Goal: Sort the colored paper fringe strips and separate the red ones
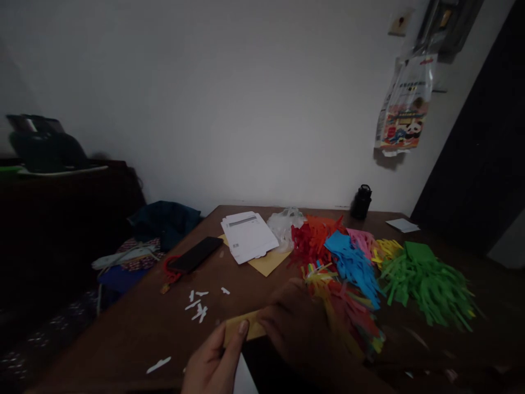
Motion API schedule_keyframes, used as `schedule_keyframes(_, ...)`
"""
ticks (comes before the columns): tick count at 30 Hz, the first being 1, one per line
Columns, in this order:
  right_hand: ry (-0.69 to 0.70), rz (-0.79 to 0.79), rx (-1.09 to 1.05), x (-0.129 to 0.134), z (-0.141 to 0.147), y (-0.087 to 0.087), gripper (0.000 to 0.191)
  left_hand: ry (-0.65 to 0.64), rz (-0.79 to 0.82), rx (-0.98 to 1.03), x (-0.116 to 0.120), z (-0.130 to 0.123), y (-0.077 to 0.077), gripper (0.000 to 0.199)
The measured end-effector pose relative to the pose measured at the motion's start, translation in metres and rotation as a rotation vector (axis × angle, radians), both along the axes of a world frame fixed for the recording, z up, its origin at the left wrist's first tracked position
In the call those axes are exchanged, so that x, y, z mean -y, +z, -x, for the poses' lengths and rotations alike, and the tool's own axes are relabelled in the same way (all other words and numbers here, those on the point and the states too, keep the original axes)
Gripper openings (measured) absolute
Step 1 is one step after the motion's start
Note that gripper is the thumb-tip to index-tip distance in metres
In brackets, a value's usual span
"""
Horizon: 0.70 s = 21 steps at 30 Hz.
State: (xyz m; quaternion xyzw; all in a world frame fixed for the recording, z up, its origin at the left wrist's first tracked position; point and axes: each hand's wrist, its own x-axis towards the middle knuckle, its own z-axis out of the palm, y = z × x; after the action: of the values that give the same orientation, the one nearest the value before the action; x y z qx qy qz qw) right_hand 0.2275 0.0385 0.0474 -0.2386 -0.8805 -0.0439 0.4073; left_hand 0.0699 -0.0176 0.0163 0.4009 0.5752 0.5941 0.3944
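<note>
My left hand (pixel 219 355) pinches the left end of a folded yellow-tan paper strip (pixel 246 325) with its thumb on top, near the table's front edge. The fingers of my right hand (pixel 293 317) are closed on the strip's right end. Below my left thumb a white sheet (pixel 244 376) shows in part. Just beyond my right hand lies a bundle of multicoloured fringed paper (pixel 348 306). Small white paper scraps (pixel 199 311) lie on the brown table (pixel 164 320) to the left.
White printed sheets (pixel 250 236) lie on yellow paper (pixel 270 262) beside a clear plastic bag (pixel 286 227). Red, blue (pixel 356 262), pink, yellow and green fringed paper (pixel 430 284) spreads rightward. A black phone (pixel 196 255) is left; a black bottle (pixel 361 202) stands behind.
</note>
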Motion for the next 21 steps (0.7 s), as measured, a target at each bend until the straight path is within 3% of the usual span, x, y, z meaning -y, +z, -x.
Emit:
schedule_keyframes(6,0.031,0.158,-0.079,0.008,-0.008,0.000,0.012,0.017,0.020,0.078,-0.005,0.005,-0.009,0.054)
schedule_keyframes(9,0.043,0.311,-0.260,0.015,-0.020,-0.002,0.008,0.043,0.054,0.156,-0.008,0.010,-0.009,0.058)
schedule_keyframes(10,0.060,0.412,-0.326,0.017,-0.022,-0.004,0.018,0.050,0.059,0.174,-0.009,0.011,-0.008,0.060)
schedule_keyframes(12,0.104,0.632,-0.398,0.021,-0.024,-0.011,0.062,0.062,0.053,0.202,-0.013,0.014,-0.005,0.064)
schedule_keyframes(14,0.140,0.811,-0.351,0.027,-0.021,-0.018,0.109,0.092,0.037,0.214,-0.016,0.015,-0.002,0.069)
schedule_keyframes(15,0.146,0.887,-0.310,0.031,-0.018,-0.020,0.121,0.109,0.035,0.208,-0.017,0.015,0.000,0.071)
schedule_keyframes(18,0.134,1.034,-0.208,0.040,-0.013,-0.020,0.116,0.150,0.052,0.146,-0.019,0.014,0.004,0.071)
schedule_keyframes(21,0.037,0.947,-0.260,0.037,-0.015,-0.008,0.100,0.158,0.037,0.119,-0.016,0.015,0.005,0.073)
